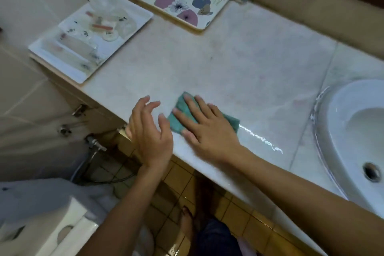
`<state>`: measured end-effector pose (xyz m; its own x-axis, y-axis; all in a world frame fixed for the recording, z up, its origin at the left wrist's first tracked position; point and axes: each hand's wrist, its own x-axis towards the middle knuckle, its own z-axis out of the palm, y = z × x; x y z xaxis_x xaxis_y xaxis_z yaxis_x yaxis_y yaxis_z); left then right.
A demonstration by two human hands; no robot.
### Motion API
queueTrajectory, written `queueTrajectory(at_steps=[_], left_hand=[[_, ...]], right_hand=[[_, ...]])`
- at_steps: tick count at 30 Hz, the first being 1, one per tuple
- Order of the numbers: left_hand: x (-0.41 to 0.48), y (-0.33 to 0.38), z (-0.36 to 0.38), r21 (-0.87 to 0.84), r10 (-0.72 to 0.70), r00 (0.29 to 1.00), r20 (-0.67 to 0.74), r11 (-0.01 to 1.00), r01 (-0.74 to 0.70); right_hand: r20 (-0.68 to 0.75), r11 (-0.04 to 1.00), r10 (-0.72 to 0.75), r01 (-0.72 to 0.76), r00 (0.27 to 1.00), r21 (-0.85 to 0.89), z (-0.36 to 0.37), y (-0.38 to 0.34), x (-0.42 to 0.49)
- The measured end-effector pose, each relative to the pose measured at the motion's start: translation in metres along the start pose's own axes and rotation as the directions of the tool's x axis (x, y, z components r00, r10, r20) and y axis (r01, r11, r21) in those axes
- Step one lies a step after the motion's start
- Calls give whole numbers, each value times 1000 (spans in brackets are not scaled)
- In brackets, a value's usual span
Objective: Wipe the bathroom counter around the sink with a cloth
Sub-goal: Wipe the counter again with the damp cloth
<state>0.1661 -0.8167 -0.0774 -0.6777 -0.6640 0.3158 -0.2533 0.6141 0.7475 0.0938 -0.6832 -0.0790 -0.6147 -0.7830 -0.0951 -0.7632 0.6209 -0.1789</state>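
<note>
A folded teal cloth lies flat on the pale marble counter, near its front edge. My right hand presses down on the cloth with fingers spread, covering most of it. My left hand hovers at the counter's front edge just left of the cloth, fingers apart and curled, holding nothing. The white sink is set into the counter at the right. A wet streak shines on the counter between the cloth and the sink.
A white tray with wrapped toiletries sits at the counter's left end. A floral tray with a white container and a blue-handled brush stands at the back. Pipes and valves run below the counter. A white toilet is at lower left.
</note>
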Motion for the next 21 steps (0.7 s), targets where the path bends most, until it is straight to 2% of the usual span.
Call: queueTrajectory(at_steps=[3,5,8,10,12,14,17,19,21], left_hand=[[43,-25,-8,271,-16,991,130,962,-20],[71,-37,-4,341,1,967,253,936,-90],[82,-44,8,410,-23,949,314,905,-114],[80,-45,11,426,-16,956,292,898,-115],[80,-48,11,418,-6,961,277,901,-115],[82,-50,11,405,-3,963,268,907,-110],[81,-51,12,388,-1,963,271,915,-108],[81,-51,11,387,8,963,268,915,-116],[82,-52,11,384,8,965,262,917,-112]], right_hand=[[47,993,-109,111,993,-50,-2,26,-72],[49,994,-79,83,996,-77,-12,62,-86],[-2,980,192,-192,981,-57,-26,114,-54],[-67,910,414,-415,908,-6,-32,141,-6],[-94,838,545,-545,833,27,-35,149,50],[-76,840,542,-542,837,24,-36,135,104],[-38,926,378,-377,925,31,-30,81,149],[-66,930,364,-359,929,84,-15,35,139],[-110,900,423,-403,899,168,0,-15,99]])
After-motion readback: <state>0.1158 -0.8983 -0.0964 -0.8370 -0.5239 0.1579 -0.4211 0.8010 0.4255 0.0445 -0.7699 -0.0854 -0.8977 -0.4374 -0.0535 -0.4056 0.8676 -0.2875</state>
